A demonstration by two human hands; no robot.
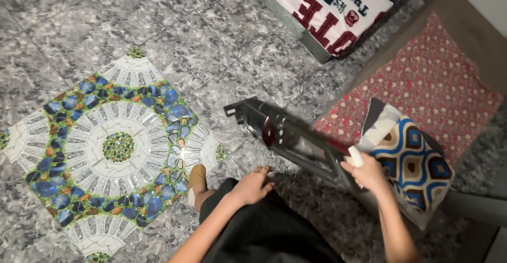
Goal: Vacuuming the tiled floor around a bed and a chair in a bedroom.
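Vacuum cleaner (285, 136), a grey stick type with a dark red disc on its body, lies slanted above the grey marbled floor (68, 35). Head view: the right hand (367, 172) is closed around the handle end; the body and nozzle extend away from that grip, up and to the left. The left hand (253, 185) rests loosely curled on a dark-clothed knee, holding nothing. Just beyond the grip lie a patterned cushion (414, 162) and red dotted mat (433, 83). Judged step: guiding the cleaner over the floor; steering calls for a firm wrist.
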